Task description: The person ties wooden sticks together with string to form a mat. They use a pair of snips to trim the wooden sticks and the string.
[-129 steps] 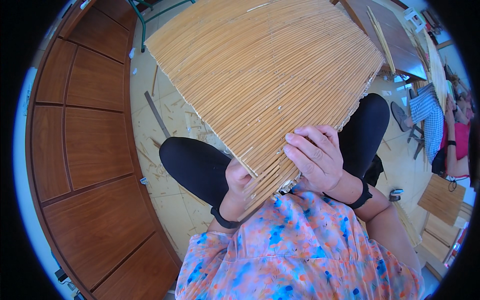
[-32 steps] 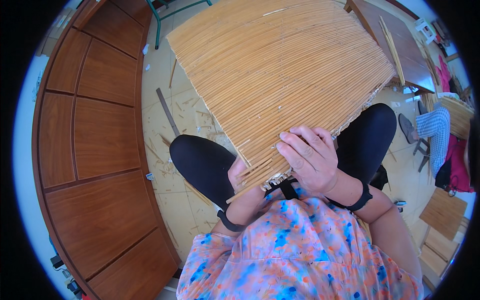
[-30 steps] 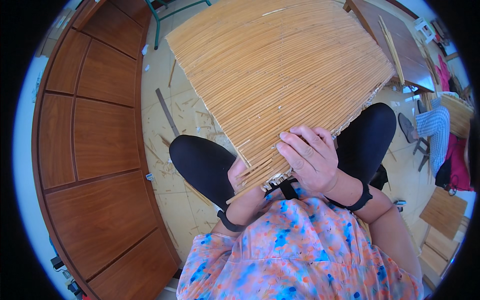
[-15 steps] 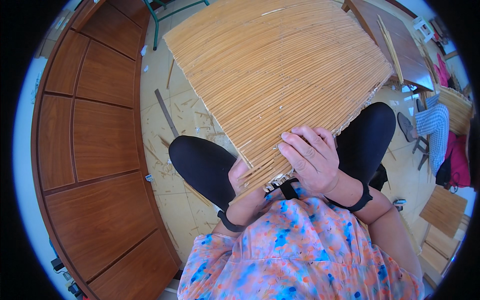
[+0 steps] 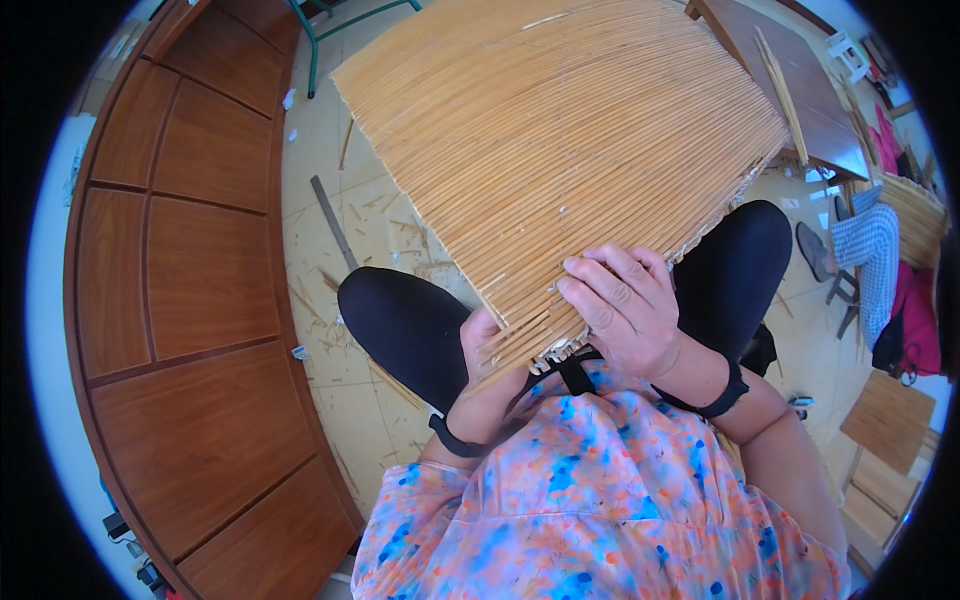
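Note:
A wide mat of thin bamboo strips [image 5: 560, 140] slopes away from my lap, its strips lying side by side and some white cord showing along the right edge. At its near left corner my left hand [image 5: 490, 360] is closed around the strip ends, thumb along the edge and most fingers hidden underneath. My right hand [image 5: 630, 310] lies over the near right part, with fingertips curled onto the top face and the thumb out of sight. Between the hands, several strip ends stick out unevenly.
Brown wooden cabinets [image 5: 210, 270] line the left. Bamboo scraps and a long flat bar [image 5: 333, 222] lie on the tiled floor. A wooden table [image 5: 790, 90] with loose strips [image 5: 780, 95] stands at the far right; beyond it a person's leg in checked trousers [image 5: 865, 255] shows.
The strip ends near my left hand have shifted slightly inward toward the mat. My right hand has moved up a little; both hands keep their hold.

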Action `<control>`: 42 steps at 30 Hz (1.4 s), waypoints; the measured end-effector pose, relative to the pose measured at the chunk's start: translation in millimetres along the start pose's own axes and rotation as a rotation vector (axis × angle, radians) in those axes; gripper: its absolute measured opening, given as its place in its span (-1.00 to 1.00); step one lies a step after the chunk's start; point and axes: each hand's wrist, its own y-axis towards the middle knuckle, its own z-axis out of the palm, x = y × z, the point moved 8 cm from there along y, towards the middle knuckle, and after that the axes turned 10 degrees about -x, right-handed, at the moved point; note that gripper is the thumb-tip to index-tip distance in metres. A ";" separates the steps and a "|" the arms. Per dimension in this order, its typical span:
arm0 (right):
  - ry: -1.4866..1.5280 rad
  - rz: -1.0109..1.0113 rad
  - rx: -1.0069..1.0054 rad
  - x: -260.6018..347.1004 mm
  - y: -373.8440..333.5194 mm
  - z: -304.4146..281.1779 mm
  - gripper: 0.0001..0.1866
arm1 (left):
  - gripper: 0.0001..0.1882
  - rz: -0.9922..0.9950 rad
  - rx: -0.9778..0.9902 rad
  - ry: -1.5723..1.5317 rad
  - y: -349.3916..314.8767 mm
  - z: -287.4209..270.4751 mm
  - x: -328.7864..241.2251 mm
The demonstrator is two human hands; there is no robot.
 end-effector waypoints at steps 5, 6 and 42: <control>-0.038 -0.046 -0.035 3.3 2.1 -2.9 -0.66 | -0.72 0.063 0.178 0.192 -5.7 0.2 -8.4; -0.037 -0.045 -0.032 3.6 2.9 -3.7 -0.66 | -0.72 0.124 0.242 0.327 -8.5 3.7 -10.3; 0.066 0.070 0.027 -0.7 4.3 -14.7 -0.54 | -0.74 0.173 0.241 0.306 -9.2 14.8 -10.5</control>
